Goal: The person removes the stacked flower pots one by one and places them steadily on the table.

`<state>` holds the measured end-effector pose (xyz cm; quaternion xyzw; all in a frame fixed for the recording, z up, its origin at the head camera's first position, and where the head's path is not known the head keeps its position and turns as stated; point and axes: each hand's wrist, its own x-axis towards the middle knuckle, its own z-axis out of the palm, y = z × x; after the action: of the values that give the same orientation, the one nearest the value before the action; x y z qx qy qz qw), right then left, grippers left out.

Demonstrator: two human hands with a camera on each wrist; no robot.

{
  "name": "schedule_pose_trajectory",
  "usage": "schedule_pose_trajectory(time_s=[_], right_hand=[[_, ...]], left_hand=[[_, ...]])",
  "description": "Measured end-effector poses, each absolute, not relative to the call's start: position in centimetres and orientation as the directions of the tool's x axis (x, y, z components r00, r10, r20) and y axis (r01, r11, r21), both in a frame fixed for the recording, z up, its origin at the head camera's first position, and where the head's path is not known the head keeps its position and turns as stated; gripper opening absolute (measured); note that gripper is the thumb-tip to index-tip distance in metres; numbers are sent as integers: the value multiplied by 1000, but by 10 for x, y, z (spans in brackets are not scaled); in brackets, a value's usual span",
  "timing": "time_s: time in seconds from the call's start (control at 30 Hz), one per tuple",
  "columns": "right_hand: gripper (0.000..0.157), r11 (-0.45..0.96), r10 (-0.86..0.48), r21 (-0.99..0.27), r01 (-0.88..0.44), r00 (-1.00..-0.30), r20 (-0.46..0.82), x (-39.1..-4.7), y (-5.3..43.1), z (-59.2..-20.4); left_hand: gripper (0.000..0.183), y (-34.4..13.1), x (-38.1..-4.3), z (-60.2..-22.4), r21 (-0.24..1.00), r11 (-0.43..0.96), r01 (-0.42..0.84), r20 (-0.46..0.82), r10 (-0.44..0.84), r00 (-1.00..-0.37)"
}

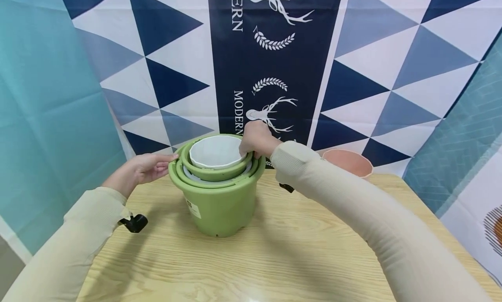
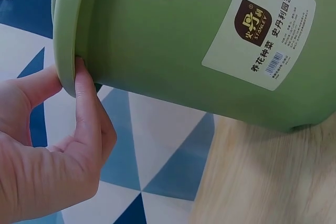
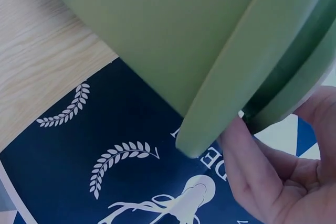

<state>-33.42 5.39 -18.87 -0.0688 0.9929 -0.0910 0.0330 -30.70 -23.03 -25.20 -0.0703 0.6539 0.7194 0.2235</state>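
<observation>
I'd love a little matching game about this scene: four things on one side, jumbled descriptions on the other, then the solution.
1. White pot
2. Pink pot
3. Left hand
4. Sticker

A. On the side of the large green pot
B. Pinches the large green pot's rim
C. Innermost, nested within the large green pot
D. Partly hidden behind the right sleeve

Pairs: 1-C, 2-D, 3-B, 4-A

The large green pot (image 1: 229, 206) looks like smooth, matt plastic, its label (image 2: 262, 32) like smooth paper. The white pot (image 1: 215, 150) seems smooth plastic too. The wood-grained worktop (image 1: 313, 241) has a slight gloss; the backdrop (image 1: 180, 36) looks like creased cloth.
</observation>
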Motion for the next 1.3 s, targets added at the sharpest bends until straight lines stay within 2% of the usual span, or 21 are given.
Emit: schedule_pose_trajectory(time_s=[0.17,0.57,0.9,1.13,1.3], right_hand=[[13,959,-171,-237,-155,-984,-51,-333,61,-189],[30,929,-223,-293,-226,-974,46,-329,75,-195],[27,915,-261,-318,-248,-965,1,-334,77,-192],[40,907,-270,-339,-250,-963,-12,-340,76,-191],[43,907,-294,-317,-276,-956,-9,-340,74,-191]], left_hand=[[22,-229,-309,-254,905,-67,-419,-394,237,-888],[19,-223,-315,-253,908,-79,-412,-383,248,-890],[7,-227,-317,-253,908,-81,-412,-384,236,-893],[16,-232,-319,-254,907,-80,-414,-387,231,-893],[15,-234,-318,-255,902,-86,-424,-396,226,-890]])
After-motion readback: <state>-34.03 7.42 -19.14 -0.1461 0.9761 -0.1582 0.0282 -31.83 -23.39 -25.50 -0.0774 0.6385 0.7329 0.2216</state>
